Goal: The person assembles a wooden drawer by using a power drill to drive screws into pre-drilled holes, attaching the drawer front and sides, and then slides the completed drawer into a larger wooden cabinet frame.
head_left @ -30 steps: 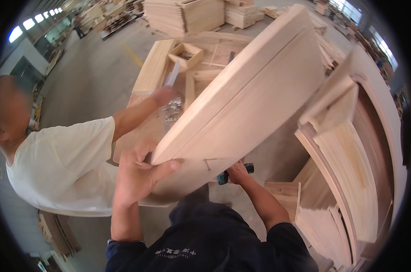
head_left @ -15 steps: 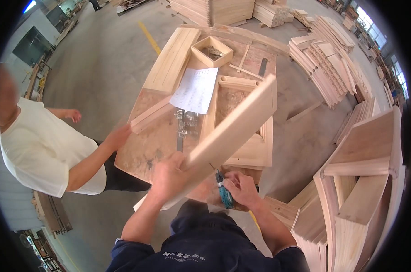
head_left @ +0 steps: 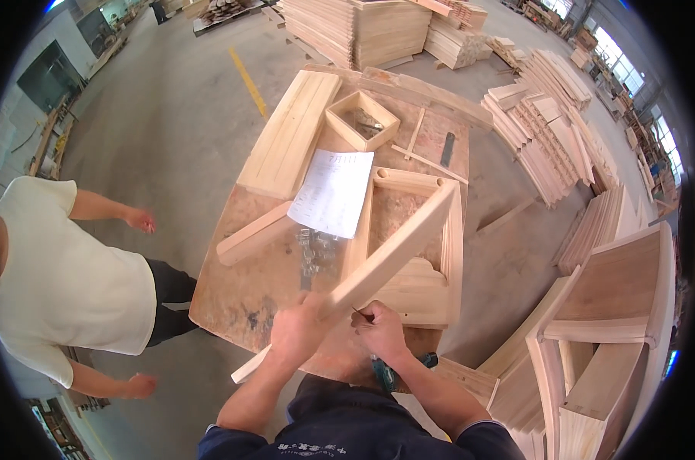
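My left hand (head_left: 297, 331) is closed around the lower part of a long pale wooden board (head_left: 397, 249), which slants up to the right over the workbench. A thin dark screw-like pin (head_left: 356, 310) shows at the board's edge, and the fingers of my right hand (head_left: 381, 331) are pinched on it. Below my right wrist a teal and black power drill (head_left: 384, 374) rests at the bench's near edge, partly hidden by my forearm. Under the board lies a pale wooden frame (head_left: 418, 299) with a panel. Clear bags of small metal hardware (head_left: 317, 251) lie left of it.
The workbench (head_left: 232, 295) carries a written paper sheet (head_left: 336, 192), an open wooden box (head_left: 363, 121), a wide panel (head_left: 290, 134) and a short wooden bar (head_left: 255, 232). A person in a white shirt (head_left: 75, 264) stands left. Wooden furniture frames (head_left: 604, 330) crowd the right.
My right hand has left the drill and moved up to the pin at the board. The board's face has turned, showing narrower. The other person's hand has left the wooden bar.
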Available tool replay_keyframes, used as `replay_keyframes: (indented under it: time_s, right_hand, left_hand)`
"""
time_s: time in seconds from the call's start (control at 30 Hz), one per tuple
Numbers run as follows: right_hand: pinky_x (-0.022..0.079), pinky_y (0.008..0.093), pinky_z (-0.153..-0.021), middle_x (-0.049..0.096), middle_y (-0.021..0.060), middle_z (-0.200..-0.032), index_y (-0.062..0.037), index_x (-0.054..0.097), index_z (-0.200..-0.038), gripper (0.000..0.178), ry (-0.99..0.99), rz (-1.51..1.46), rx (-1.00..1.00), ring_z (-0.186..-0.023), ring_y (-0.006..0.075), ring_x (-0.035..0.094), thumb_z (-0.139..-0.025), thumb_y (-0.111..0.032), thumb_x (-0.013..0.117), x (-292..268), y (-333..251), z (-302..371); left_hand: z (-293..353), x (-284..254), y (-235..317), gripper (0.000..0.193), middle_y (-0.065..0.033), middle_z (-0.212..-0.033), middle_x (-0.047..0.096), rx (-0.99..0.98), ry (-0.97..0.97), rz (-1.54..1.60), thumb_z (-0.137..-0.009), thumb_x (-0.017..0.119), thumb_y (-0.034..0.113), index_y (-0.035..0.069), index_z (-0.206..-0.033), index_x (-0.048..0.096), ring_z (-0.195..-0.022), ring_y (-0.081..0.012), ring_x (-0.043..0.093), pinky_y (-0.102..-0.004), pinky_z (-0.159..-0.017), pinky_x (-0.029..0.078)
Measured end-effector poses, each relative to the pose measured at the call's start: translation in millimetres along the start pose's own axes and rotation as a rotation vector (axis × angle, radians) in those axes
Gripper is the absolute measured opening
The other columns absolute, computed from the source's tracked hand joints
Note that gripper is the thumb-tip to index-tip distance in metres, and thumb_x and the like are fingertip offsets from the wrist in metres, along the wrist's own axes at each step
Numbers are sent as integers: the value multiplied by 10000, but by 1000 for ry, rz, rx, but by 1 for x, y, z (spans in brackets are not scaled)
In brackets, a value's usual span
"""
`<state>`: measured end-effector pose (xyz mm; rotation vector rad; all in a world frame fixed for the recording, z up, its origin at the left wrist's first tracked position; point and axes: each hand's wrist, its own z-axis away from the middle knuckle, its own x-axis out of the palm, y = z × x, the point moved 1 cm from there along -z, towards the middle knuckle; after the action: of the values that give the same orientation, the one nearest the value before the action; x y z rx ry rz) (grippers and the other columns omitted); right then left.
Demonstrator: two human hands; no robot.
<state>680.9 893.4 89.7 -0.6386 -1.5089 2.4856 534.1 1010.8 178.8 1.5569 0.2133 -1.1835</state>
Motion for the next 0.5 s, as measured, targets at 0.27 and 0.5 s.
replay_keyframes:
  time_s: [0.27, 0.5]
  right_hand:
    - [550, 317, -648, 730, 81, -739, -21, 682, -852, 268, -5, 277, 50, -661, 160, 704, -975, -245, 600, -36, -19, -101]
    - [484, 274, -541, 705, 42, -804, -23, 649, -968, 246, 259, -37, -224, -617, 99, 602, -1018, -239, 541, -91, -135, -264]
  left_hand:
    - [-12, -31, -64, 315, -139, -714, 559, -193, 237, 93, -788, 837, 203, -15, -846, 616, -614, -218, 522, -373, -608, 471]
    - [19, -62, -137, 264, -106, -686, 568, -472, 233, 161, -777, 806, 166, -14, -816, 617, -610, -161, 531, -346, -581, 461]
